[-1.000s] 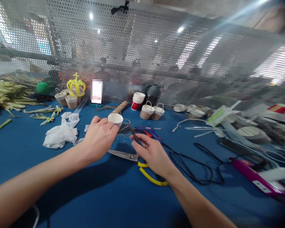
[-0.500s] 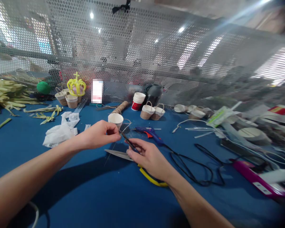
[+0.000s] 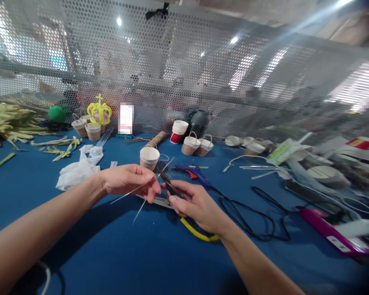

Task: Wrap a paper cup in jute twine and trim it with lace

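My left hand [image 3: 135,180] pinches thin, shiny wire-like strands [image 3: 126,196]; their ends stick out to the left, downward and up to the right. My right hand [image 3: 197,205] is closed round dark pliers [image 3: 169,184], whose jaws point at my left fingertips, beside the strands. Under both hands lie scissors with a silver blade [image 3: 162,201] and a yellow-and-dark handle [image 3: 198,232], partly hidden by my right hand. Just behind my left hand stands a small white-lined paper cup [image 3: 149,157] wrapped in brown. A blue glue gun [image 3: 197,174] rests beyond my right hand.
Small handled buckets [image 3: 190,145], stacked cups [image 3: 178,131] and a twine roll [image 3: 155,140] stand near the mesh screen [image 3: 160,82]. White crumpled plastic [image 3: 76,174] lies left. A black cord [image 3: 242,217] and a magenta power strip [image 3: 329,231] lie right.
My left hand has turned and lowered slightly, with its fingers spread more over the strands, which now show clearly. The pliers' jaws now look wider apart; the scissors lie where they were.
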### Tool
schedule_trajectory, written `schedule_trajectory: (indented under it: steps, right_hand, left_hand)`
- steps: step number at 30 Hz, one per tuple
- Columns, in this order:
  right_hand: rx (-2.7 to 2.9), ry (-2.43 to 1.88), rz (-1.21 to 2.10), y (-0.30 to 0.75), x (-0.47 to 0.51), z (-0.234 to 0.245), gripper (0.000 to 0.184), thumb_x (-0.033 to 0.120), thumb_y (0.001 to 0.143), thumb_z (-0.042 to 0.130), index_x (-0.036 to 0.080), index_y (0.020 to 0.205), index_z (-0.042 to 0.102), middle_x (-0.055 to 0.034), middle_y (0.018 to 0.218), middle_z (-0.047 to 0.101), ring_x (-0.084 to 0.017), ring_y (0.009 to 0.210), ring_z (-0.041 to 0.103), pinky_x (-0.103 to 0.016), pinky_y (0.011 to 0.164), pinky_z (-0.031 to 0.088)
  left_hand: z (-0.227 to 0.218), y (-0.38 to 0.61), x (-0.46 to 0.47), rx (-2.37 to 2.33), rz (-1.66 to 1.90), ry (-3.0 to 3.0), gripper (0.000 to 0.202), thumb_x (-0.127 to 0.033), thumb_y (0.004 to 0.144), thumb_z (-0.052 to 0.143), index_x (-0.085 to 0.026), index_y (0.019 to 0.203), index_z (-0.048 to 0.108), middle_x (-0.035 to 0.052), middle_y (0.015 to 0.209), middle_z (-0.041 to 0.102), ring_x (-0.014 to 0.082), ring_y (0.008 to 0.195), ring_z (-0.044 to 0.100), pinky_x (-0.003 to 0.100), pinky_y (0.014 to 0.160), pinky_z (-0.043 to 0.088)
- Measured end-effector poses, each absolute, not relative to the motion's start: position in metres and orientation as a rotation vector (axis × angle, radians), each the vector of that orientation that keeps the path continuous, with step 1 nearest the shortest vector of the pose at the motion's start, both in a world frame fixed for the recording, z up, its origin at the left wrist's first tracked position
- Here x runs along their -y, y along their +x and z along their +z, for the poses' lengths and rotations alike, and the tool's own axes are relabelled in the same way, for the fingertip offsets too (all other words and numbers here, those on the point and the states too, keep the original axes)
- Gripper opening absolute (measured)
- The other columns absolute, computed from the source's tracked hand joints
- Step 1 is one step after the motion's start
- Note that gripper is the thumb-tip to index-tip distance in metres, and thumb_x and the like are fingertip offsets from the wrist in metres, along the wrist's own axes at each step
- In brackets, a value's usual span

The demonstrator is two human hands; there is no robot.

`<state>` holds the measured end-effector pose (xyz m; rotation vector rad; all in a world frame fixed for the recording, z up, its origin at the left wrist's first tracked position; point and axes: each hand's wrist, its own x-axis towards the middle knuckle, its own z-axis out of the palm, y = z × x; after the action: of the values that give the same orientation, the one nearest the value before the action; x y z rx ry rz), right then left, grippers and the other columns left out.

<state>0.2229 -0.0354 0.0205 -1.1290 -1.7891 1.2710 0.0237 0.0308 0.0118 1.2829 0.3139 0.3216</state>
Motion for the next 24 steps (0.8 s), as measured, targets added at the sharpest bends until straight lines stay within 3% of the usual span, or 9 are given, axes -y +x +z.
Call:
schedule_trajectory:
  steps: [5, 8, 11, 15, 17, 20, 24]
  right_hand:
    - [1.806, -1.185, 1.212, 0.224, 0.036, 0.019, 0.027, 0.025, 0.075, 0.052, 0.014, 0.098, 0.060, 0.0018, 0.063, 0.050, -0.008, 0.050, 0.042, -0.022, 0.046, 0.036]
    - [1.859, -1.288, 1.036, 0.224, 0.034, 0.015, 0.025, 0.029, 0.077, 0.052, 0.014, 0.096, 0.060, 0.0010, 0.062, 0.051, -0.010, 0.052, 0.045, -0.022, 0.046, 0.038]
    - [1.882, -1.306, 0.925, 0.224, 0.033, 0.013, 0.025, 0.030, 0.077, 0.053, 0.014, 0.094, 0.062, 0.0002, 0.063, 0.053, -0.011, 0.055, 0.046, -0.022, 0.048, 0.039]
    - [1.829, -1.253, 1.063, 0.224, 0.032, 0.013, 0.030, 0.030, 0.078, 0.052, 0.014, 0.102, 0.060, 0.0011, 0.063, 0.051, -0.010, 0.053, 0.046, -0.023, 0.048, 0.039]
    - [1.790, -1.207, 1.166, 0.225, 0.032, 0.015, 0.031, 0.028, 0.078, 0.052, 0.013, 0.103, 0.058, 0.0021, 0.061, 0.049, -0.009, 0.051, 0.044, -0.022, 0.048, 0.038]
    - [1.757, -1.146, 1.255, 0.226, 0.033, 0.016, 0.029, 0.026, 0.076, 0.052, 0.012, 0.100, 0.059, 0.0033, 0.059, 0.046, -0.008, 0.049, 0.041, -0.022, 0.047, 0.037]
    - [1.734, -1.143, 1.283, 0.225, 0.034, 0.016, 0.029, 0.026, 0.075, 0.052, 0.011, 0.100, 0.058, 0.0032, 0.060, 0.046, -0.007, 0.048, 0.040, -0.022, 0.046, 0.035]
  left_hand:
    - [0.015, 0.033, -0.021, -0.465, 0.495, 1.529, 0.034, -0.045, 0.074, 0.057, -0.015, 0.059, 0.048, -0.0038, 0.052, 0.048, 0.0099, 0.054, 0.044, 0.024, 0.059, 0.036]
    - [0.025, 0.040, -0.011, -0.949, 0.609, 2.152, 0.026, -0.032, 0.078, 0.051, -0.015, 0.059, 0.049, -0.0015, 0.054, 0.050, 0.0116, 0.055, 0.045, 0.026, 0.058, 0.035]
    - [0.033, 0.044, -0.003, -1.341, 0.737, 2.621, 0.016, -0.019, 0.078, 0.048, -0.014, 0.064, 0.055, 0.0036, 0.059, 0.056, 0.0173, 0.065, 0.051, 0.032, 0.067, 0.035]
    - [0.034, 0.036, -0.012, -0.985, 0.575, 2.193, 0.024, -0.032, 0.080, 0.048, -0.014, 0.068, 0.057, -0.0004, 0.060, 0.056, 0.0118, 0.058, 0.049, 0.024, 0.060, 0.037]
    - [0.030, 0.030, -0.020, -0.720, 0.556, 1.888, 0.027, -0.036, 0.083, 0.044, -0.014, 0.074, 0.058, -0.0007, 0.066, 0.056, 0.0106, 0.064, 0.049, 0.023, 0.064, 0.037]
    - [0.020, 0.025, -0.028, -0.438, 0.480, 1.525, 0.024, -0.038, 0.078, 0.054, -0.014, 0.077, 0.056, 0.0008, 0.076, 0.058, 0.0101, 0.071, 0.050, 0.023, 0.068, 0.036]
    - [0.015, 0.028, -0.027, -0.386, 0.456, 1.421, 0.028, -0.040, 0.070, 0.062, -0.014, 0.069, 0.050, -0.0032, 0.061, 0.051, 0.0094, 0.061, 0.046, 0.024, 0.063, 0.035]
